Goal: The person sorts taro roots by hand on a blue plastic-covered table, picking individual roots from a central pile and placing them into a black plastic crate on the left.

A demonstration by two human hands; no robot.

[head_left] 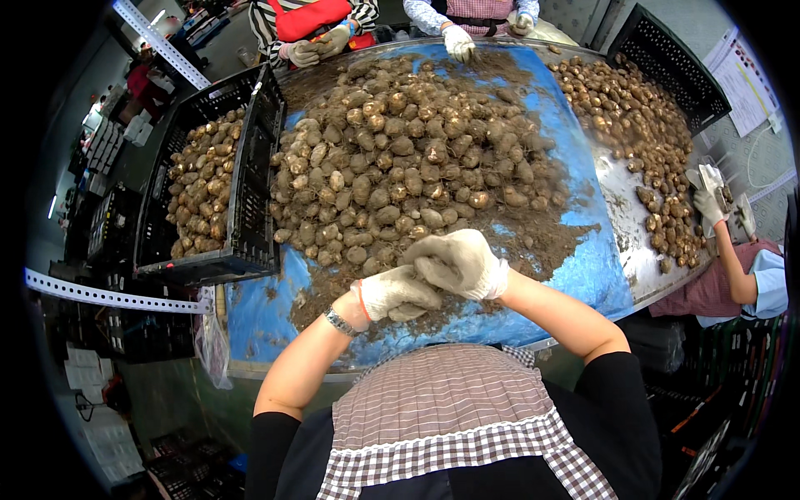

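Both my hands wear soiled white knit gloves and meet just in front of the heap of taro corms (408, 158). My left hand (397, 293) is closed, its fingers curled toward the right hand. Over its fingertips, my right hand (457, 262) is closed too, fingers bent inward. Whatever lies between them is hidden by the gloves. Brown, hairy corms lie right beyond my fingers. Loose soil (533, 246) is scattered around my hands on the blue sheet (596, 279) covering the table.
At the left stands a black crate (260, 167) holding corms. Smaller corms (642, 125) cover the metal table at right, by a tipped black crate (671, 62). Across the table, two people's gloved hands (321, 46) (458, 42) work; another person's gloved hands (710, 204) are at right.
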